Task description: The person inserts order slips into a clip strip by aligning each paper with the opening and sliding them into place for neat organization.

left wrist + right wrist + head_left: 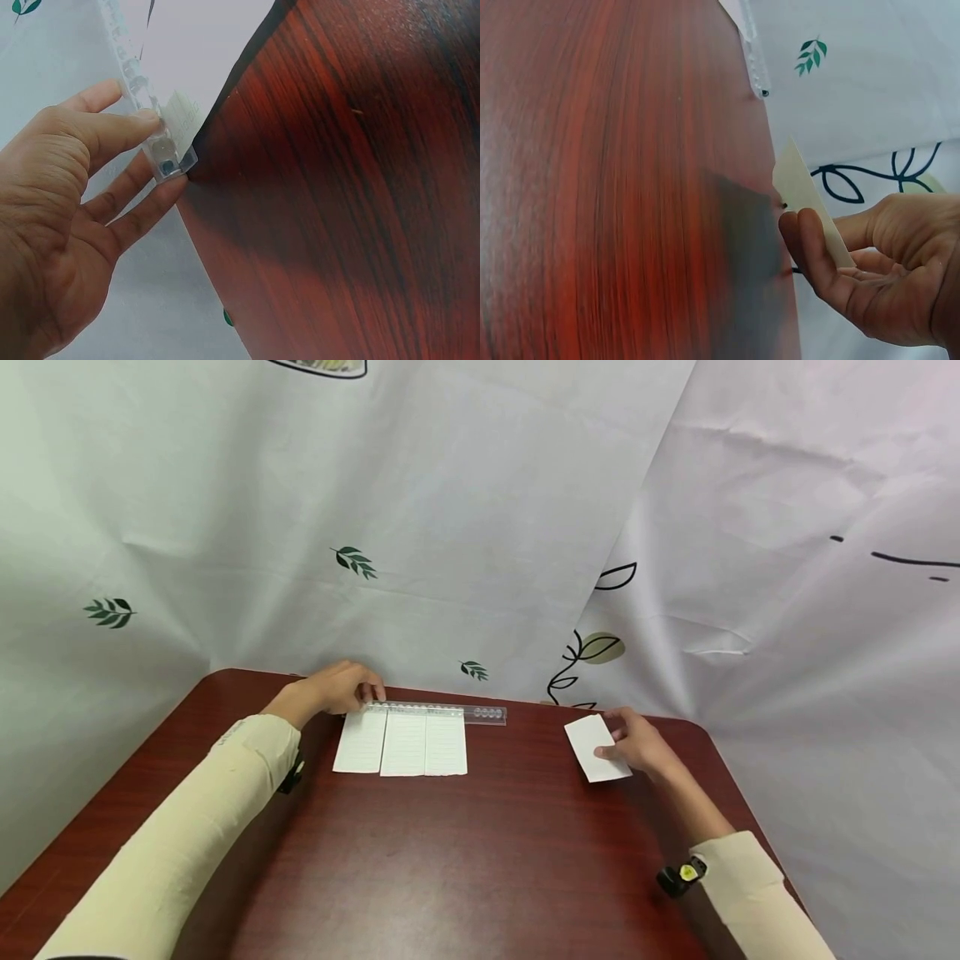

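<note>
At the back left of the table, my left hand [345, 687] grips the left end of a clear plastic strip [489, 715] with a row of round shapes along it. In the left wrist view the thumb [135, 129] presses on the strip's top while fingers lie at its end and far side. Three white lined cards [404, 745] stand side by side along the strip, covering most of its front. My right hand [637, 743], to the right of the strip, holds a white card [588, 745] between thumb and fingers, tilted. In the right wrist view this card [799, 184] shows nearly edge-on.
The dark red wood-grain table [450, 868] reaches back to a white cloth [480, 527] with printed leaves, which hangs right behind the strip. Black wrist devices [678, 877] are worn at both cuffs.
</note>
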A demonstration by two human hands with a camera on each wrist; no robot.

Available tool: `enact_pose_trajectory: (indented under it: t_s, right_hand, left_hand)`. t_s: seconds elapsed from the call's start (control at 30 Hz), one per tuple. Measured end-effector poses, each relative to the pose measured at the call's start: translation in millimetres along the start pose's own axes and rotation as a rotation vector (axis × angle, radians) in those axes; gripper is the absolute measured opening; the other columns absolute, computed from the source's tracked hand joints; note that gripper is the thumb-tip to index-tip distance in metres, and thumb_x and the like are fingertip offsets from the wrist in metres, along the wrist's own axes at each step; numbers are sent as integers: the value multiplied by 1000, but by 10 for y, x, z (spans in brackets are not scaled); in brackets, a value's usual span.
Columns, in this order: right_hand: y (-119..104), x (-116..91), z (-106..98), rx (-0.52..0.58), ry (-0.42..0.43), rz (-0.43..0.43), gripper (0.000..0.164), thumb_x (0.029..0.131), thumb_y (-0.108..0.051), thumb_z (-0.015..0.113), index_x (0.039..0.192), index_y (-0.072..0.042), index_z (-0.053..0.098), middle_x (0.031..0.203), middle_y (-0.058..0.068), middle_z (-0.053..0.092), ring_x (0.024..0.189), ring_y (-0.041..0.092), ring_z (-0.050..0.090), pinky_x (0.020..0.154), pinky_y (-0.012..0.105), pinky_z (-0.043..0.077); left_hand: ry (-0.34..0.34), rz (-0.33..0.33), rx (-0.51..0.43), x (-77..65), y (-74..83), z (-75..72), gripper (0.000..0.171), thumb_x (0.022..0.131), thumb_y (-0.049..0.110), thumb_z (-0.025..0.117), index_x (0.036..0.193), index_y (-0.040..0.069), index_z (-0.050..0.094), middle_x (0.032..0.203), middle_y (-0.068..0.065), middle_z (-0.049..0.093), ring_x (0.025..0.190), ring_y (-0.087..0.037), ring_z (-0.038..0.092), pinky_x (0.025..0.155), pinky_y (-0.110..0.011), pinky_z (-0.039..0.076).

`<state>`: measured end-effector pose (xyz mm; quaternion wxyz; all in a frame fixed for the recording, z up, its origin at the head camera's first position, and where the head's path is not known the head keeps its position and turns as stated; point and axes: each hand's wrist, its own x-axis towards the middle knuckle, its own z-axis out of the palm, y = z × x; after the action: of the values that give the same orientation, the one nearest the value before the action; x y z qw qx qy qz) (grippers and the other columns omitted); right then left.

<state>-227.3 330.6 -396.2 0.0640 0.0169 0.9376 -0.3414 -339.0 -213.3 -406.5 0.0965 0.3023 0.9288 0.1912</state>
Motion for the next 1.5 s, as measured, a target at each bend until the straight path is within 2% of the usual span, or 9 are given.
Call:
enact_pose_trajectory:
  t_s: [0.13,0.33,0.57,0.9,1.17,1.5]
  right_hand:
    - [-40,13,50,32,-7,-5,83,93,-7,89,163,5,46,120,31,71,92,29,71,76,32,57]
    - [-102,49,120,22,-17,-9,82,94,-8,88,164,2,47,121,29,70,94,28,69,79,34,57]
    - [-207,99,234,32,-32,-18,80,94,-7,88,164,-2,49,120,28,71,92,28,71,79,35,58]
    - [-317,121,385,70,-56,-37,77,95,-5,88,162,-1,51,116,26,74,85,24,72,74,35,59]
    - [-359,161,461,66,-44,-46,72,96,-5,87,160,-4,55,116,24,74,87,25,71,75,34,58]
    - [-419,208,549,109,-46,-55,71,96,-4,86,160,-2,54,114,25,76,82,21,73,73,33,59]
  left_hand:
    - [-4,4,5,7,14,-4,47,86,-17,63,113,15,83,108,-6,79,101,-21,71,82,-35,57]
    - [-8,6,1,-10,32,-28,46,85,-17,63,113,13,84,107,-8,80,100,-22,72,80,-33,56]
    - [-3,8,-3,-3,18,-38,43,87,-17,66,114,12,85,108,-8,80,101,-23,72,83,-36,58]
    - [3,12,-6,10,19,-25,44,87,-16,65,113,14,85,107,-6,79,100,-21,70,84,-36,57]
    - [9,3,-3,1,25,-13,46,87,-16,60,112,14,86,107,-6,79,99,-22,70,84,-35,56]
    - [11,-12,-12,-31,38,-13,42,88,-16,65,112,12,86,108,-10,78,100,-24,70,83,-36,56]
